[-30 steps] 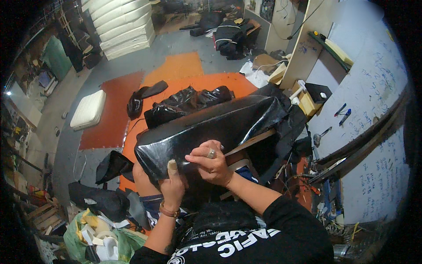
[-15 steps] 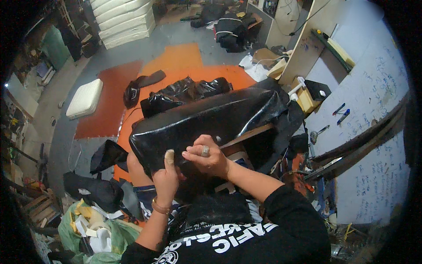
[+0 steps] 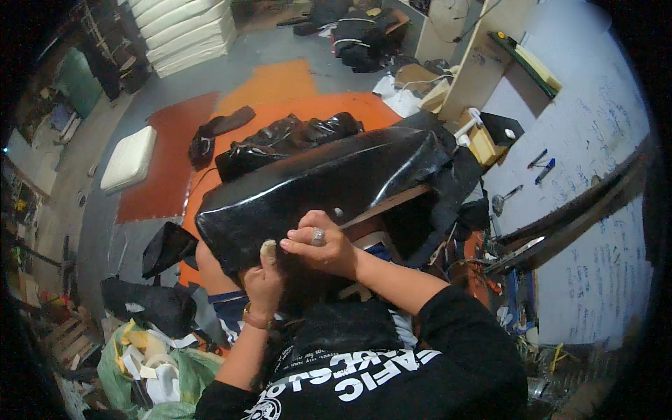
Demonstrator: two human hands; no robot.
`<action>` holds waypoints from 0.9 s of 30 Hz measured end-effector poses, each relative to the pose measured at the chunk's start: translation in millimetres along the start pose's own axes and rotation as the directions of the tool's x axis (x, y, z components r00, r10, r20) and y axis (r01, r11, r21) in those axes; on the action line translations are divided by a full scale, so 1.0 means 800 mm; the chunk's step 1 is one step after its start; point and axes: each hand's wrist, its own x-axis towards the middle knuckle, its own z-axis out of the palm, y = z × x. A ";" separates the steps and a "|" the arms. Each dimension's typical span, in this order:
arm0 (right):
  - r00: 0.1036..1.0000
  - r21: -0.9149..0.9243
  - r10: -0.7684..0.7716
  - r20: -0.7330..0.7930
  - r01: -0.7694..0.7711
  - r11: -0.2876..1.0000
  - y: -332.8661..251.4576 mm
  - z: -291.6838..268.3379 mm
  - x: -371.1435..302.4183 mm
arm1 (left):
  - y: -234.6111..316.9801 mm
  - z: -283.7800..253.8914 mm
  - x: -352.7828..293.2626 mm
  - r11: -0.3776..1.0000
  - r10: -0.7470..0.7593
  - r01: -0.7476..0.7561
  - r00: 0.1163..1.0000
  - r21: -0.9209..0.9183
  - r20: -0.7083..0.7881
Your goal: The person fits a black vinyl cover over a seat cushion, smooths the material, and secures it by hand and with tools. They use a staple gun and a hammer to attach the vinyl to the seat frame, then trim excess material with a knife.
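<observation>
A long, glossy black vinyl-covered piece [image 3: 308,175] lies across my lap, with a strip of wooden frame [image 3: 385,206] showing along its right near side. My left hand [image 3: 263,283] is closed at its near edge, a wrapped thumb on top and the fingers mostly hidden below. Beside it, my right hand [image 3: 322,245], with a ring on one finger, is closed with curled fingers at the same edge. Both seem to grip the vinyl cover there; the material inside the right fingers is largely hidden.
Behind the piece, crumpled black vinyl [image 3: 287,143] lies on an orange sheet [image 3: 371,108]. A white cushion [image 3: 129,159] sits at the left. Scraps fill a green bag [image 3: 189,374] at lower left. Pens [image 3: 545,171] lie on a white board [image 3: 588,231] at the right.
The whole view has shifted slightly, so the surroundings appear farther left and up. Both hands stay at the near edge of the black piece, with little change in their grip.
</observation>
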 end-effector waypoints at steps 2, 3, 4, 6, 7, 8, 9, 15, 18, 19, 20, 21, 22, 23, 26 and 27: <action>1.000 -0.015 0.015 -0.003 -0.015 1.000 -0.001 0.004 -0.001 | -0.044 0.000 0.000 0.978 0.154 -0.150 0.988 0.142 -0.019; 1.000 -0.043 0.001 -0.017 -0.002 0.999 -0.001 0.008 -0.005 | -0.080 -0.001 -0.002 0.952 0.205 -0.195 0.979 0.237 -0.014; 1.000 -0.046 0.019 0.019 -0.018 0.999 -0.004 0.001 -0.001 | -0.090 0.001 -0.001 0.959 0.176 -0.169 0.984 0.229 -0.009; 0.996 -0.070 0.020 0.083 -0.014 0.997 -0.008 -0.012 0.002 | -0.077 0.000 0.001 0.978 0.121 -0.116 0.992 0.174 -0.017; 0.996 -0.102 0.051 0.072 -0.044 0.994 -0.016 -0.039 0.002 | -0.054 0.000 0.002 0.989 0.096 -0.093 0.995 0.117 -0.027; 0.995 -0.123 0.077 0.063 -0.069 0.990 -0.027 -0.070 0.002 | -0.043 -0.001 0.001 0.998 0.046 -0.044 0.998 0.053 -0.035; 0.994 -0.136 0.094 0.054 -0.086 0.987 -0.035 -0.100 -0.005 | -0.033 -0.001 -0.001 1.000 -0.004 0.003 0.999 -0.012 -0.041; 0.205 -0.227 0.602 -0.771 -0.973 0.040 0.028 -0.244 -0.292 | -0.024 -0.001 -0.004 0.986 -0.037 0.036 0.999 -0.161 -0.001; -0.054 -0.359 0.860 -0.507 -0.894 -0.267 0.023 -0.227 -0.444 | -0.022 -0.006 -0.005 0.990 -0.045 0.042 0.999 -0.137 -0.015; -0.088 -0.451 0.921 -0.380 -0.851 -0.267 0.018 -0.208 -0.477 | -0.019 -0.008 -0.008 0.993 -0.052 0.049 0.998 -0.104 -0.027; -0.072 -0.493 0.955 -0.289 -0.844 -0.213 0.012 -0.188 -0.506 | -0.021 -0.011 -0.011 0.993 -0.074 0.071 0.997 -0.096 -0.031; 0.073 -0.597 0.953 -0.294 -0.793 -0.123 0.012 -0.177 -0.552 | -0.028 -0.008 -0.012 0.990 -0.098 0.094 0.995 -0.103 -0.033; 0.218 -0.684 0.935 -0.281 -0.729 -0.035 0.019 -0.168 -0.592 | -0.034 -0.008 -0.012 0.987 -0.116 0.112 0.993 -0.111 -0.033; 0.360 -0.771 0.895 -0.262 -0.636 0.030 0.024 -0.162 -0.632 | -0.032 -0.005 -0.009 0.964 -0.178 0.177 0.984 -0.199 0.014; 0.145 -0.735 0.966 -0.213 -0.676 -0.060 0.034 -0.135 -0.591 | -0.028 -0.010 -0.011 0.970 -0.168 0.164 0.986 -0.177 -0.008; 0.098 -0.707 0.970 -0.222 -0.701 -0.091 0.033 -0.138 -0.582 | -0.031 -0.010 -0.012 0.983 -0.122 0.120 0.993 -0.136 -0.007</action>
